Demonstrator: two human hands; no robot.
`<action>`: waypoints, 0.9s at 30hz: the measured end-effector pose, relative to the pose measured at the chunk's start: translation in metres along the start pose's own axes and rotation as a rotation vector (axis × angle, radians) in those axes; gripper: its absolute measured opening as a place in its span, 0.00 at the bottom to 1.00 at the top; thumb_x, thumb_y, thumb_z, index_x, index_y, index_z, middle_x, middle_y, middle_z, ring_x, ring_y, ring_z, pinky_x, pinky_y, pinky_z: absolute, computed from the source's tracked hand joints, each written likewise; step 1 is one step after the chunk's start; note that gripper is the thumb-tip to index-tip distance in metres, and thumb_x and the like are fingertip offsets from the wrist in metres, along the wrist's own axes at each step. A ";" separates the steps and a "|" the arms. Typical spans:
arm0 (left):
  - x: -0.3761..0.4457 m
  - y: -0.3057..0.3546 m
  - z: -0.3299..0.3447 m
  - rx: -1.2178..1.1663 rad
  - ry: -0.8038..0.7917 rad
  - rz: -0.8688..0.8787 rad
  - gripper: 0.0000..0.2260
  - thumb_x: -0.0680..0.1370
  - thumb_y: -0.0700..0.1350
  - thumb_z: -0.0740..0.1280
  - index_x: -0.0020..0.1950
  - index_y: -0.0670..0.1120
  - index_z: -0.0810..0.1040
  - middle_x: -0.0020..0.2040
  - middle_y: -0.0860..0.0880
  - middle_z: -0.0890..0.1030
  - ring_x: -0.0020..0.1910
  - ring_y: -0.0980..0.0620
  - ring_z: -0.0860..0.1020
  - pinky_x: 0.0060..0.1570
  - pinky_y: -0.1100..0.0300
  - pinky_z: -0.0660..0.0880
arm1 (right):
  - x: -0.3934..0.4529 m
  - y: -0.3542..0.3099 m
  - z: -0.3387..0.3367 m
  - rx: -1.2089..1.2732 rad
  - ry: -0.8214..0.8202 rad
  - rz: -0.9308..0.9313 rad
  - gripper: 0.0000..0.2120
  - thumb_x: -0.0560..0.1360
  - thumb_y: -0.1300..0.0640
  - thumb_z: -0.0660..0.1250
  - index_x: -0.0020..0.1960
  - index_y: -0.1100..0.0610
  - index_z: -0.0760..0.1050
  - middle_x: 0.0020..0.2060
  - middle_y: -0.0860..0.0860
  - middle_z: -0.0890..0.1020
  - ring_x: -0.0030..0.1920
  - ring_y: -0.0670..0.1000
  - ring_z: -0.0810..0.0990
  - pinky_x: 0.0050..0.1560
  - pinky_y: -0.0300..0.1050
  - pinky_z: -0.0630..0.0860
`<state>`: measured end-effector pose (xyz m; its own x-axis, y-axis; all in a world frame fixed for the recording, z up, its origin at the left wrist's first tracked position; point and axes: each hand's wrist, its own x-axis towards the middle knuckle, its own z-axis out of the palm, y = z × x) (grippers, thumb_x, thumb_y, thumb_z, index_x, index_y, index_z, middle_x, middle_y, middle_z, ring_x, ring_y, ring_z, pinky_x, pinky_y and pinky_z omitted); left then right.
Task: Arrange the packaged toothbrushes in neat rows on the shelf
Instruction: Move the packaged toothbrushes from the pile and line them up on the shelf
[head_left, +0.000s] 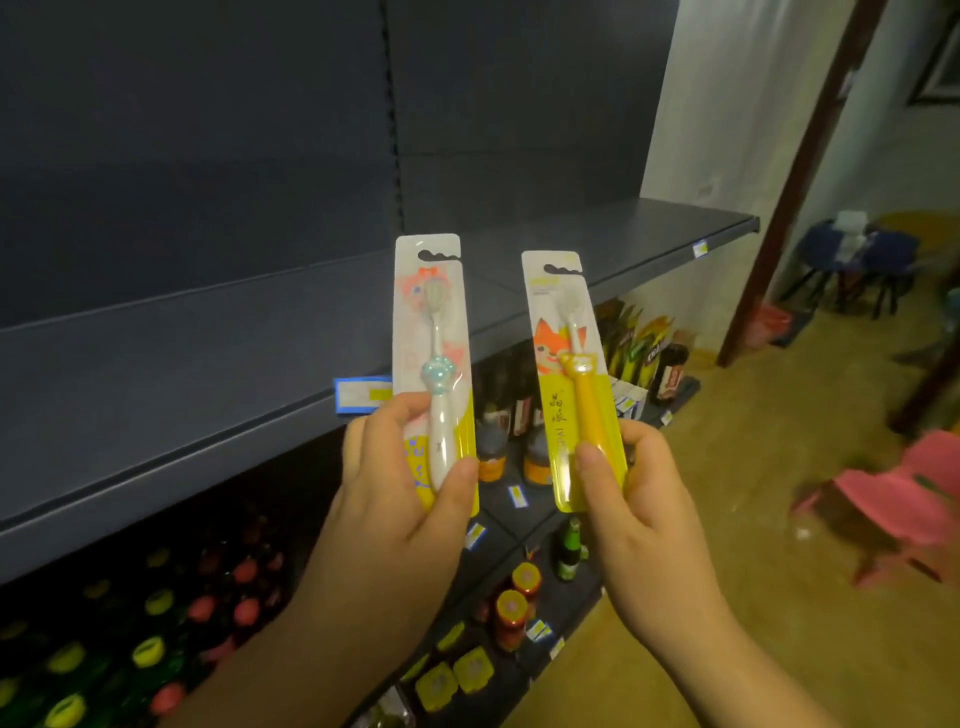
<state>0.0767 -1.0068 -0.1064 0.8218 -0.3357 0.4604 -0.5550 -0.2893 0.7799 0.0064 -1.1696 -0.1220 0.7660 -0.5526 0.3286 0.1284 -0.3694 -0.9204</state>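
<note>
Upright, both hands pinch packaged toothbrushes: left hand (400, 467), right hand (631, 478), before the bare shelf (208, 353) edge.

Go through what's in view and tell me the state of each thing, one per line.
Left hand: grips the lower end of the white toothbrush pack, held upright.
Right hand: grips the lower end of the orange toothbrush pack, upright, tilted slightly.
Both packs: sealed, off the shelf, apart from each other.
Dark shelf: no toothbrushes on it yet.
Bottles on the lower shelves: standing, capped.
</note>
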 end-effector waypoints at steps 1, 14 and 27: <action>0.006 0.008 0.017 -0.002 0.010 -0.002 0.16 0.76 0.54 0.64 0.57 0.70 0.62 0.57 0.64 0.66 0.53 0.73 0.70 0.44 0.74 0.70 | 0.011 0.006 -0.015 0.003 -0.011 0.002 0.17 0.72 0.38 0.58 0.56 0.46 0.71 0.32 0.42 0.80 0.28 0.44 0.72 0.29 0.46 0.72; 0.091 0.049 0.169 0.017 0.039 -0.028 0.21 0.76 0.53 0.65 0.64 0.65 0.58 0.61 0.59 0.64 0.54 0.63 0.74 0.37 0.71 0.76 | 0.139 0.075 -0.128 -0.004 -0.107 -0.005 0.14 0.77 0.40 0.59 0.58 0.45 0.69 0.33 0.38 0.79 0.29 0.41 0.75 0.28 0.35 0.69; 0.241 0.017 0.276 -0.054 0.124 0.031 0.20 0.76 0.53 0.64 0.64 0.64 0.59 0.59 0.61 0.63 0.52 0.71 0.71 0.42 0.70 0.71 | 0.313 0.122 -0.157 -0.258 -0.130 -0.140 0.15 0.73 0.33 0.53 0.52 0.41 0.65 0.44 0.34 0.79 0.38 0.42 0.80 0.33 0.38 0.75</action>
<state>0.2296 -1.3403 -0.0994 0.8161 -0.2289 0.5306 -0.5750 -0.2304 0.7850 0.1630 -1.5048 -0.0986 0.8284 -0.3888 0.4032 0.0874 -0.6214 -0.7786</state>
